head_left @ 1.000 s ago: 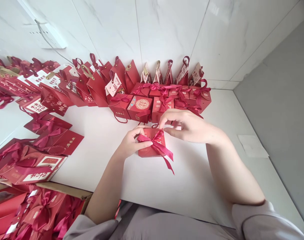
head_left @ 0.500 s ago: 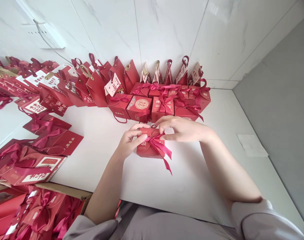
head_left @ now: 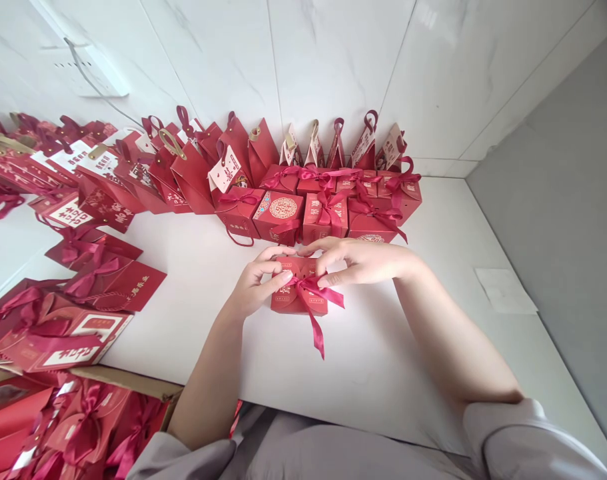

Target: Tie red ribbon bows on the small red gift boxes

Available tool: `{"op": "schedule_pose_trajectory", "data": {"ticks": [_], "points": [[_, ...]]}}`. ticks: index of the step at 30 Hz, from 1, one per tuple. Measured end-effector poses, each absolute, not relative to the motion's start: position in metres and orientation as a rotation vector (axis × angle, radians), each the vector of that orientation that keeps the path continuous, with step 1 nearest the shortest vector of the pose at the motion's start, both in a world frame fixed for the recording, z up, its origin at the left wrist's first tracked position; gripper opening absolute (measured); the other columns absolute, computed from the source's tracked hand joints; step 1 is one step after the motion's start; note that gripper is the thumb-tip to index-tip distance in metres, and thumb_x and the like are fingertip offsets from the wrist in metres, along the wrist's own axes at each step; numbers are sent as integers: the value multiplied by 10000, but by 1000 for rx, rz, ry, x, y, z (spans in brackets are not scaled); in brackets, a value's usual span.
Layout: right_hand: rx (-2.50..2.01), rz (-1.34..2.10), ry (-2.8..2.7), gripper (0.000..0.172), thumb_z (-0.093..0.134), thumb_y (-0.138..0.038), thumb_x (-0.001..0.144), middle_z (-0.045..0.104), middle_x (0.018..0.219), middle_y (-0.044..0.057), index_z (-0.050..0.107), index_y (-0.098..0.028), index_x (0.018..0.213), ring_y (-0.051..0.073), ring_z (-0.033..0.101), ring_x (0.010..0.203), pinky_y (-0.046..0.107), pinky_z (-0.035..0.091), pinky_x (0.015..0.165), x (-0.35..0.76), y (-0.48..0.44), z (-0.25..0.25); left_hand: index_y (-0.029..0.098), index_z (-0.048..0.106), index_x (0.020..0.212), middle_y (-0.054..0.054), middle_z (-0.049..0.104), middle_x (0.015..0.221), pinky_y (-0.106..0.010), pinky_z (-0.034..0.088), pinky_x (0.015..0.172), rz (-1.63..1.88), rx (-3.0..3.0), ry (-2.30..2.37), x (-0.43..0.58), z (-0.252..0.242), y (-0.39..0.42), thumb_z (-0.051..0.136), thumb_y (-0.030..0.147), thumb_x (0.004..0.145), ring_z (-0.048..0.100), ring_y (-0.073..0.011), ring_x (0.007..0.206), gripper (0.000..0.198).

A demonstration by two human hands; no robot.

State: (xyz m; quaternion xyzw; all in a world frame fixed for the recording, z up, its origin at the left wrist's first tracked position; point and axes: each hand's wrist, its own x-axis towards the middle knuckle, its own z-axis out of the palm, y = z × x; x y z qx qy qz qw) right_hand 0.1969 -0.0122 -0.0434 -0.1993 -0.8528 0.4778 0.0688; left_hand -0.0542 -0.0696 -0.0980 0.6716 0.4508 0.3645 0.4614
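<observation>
A small red gift box point(head_left: 293, 305) with gold lettering stands on the white table in front of me. A crimson satin ribbon point(head_left: 317, 333) is tied in a bow across its top, one tail hanging over the front and another pointing right. From the left side, my left hand point(head_left: 253, 283) has its thumb on the ribbon's left loop, its fingers curled at the box's back. My right hand point(head_left: 359, 260) pinches the right part of the bow between thumb and finger. Its other fingers reach behind the box, where their tips are partly hidden.
Behind my hands, finished red boxes with bows point(head_left: 326, 213) stand in rows against the tiled wall. More red bags point(head_left: 198, 180) line the back left. Flat-lying boxes point(head_left: 116, 280) are at left, above a carton point(head_left: 128, 380) of ribboned boxes. White paper point(head_left: 506, 291) lies at right.
The ribbon tails have spread: one now hangs straighter down the front, the other points right. My right hand has shifted slightly left; the left hand stays nearly in place.
</observation>
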Motion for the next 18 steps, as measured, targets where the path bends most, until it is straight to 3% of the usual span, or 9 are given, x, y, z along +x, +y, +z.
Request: {"op": "schedule_pose_trajectory", "data": {"ticks": [5, 9, 18], "points": [[-605, 1513, -2519, 316, 522, -359, 976, 572, 1339, 62, 656, -168, 764, 202, 578, 1098, 323, 442, 905, 195, -10, -47, 181, 538, 578, -66, 587, 1300, -450, 423, 1060, 905, 1663, 1141, -54, -100, -70, 607, 388, 899, 571, -279, 1173, 388], [-617, 1485, -2545, 308, 512, -348, 971, 593, 1260, 65, 613, -164, 746, 177, 582, 978, 306, 438, 827, 194, -9, -50, 183, 502, 565, -59, 587, 1306, -434, 425, 1050, 876, 1699, 1173, -54, -99, -70, 611, 374, 897, 563, -271, 1178, 398], [-656, 1440, -2550, 257, 493, -276, 975, 598, 1239, 43, 628, -173, 782, 161, 587, 953, 282, 433, 790, 194, -11, -48, 180, 467, 573, -65, 576, 1299, -425, 427, 1036, 833, 1819, 1161, -56, -94, -68, 600, 327, 901, 544, -271, 1205, 383]]}}
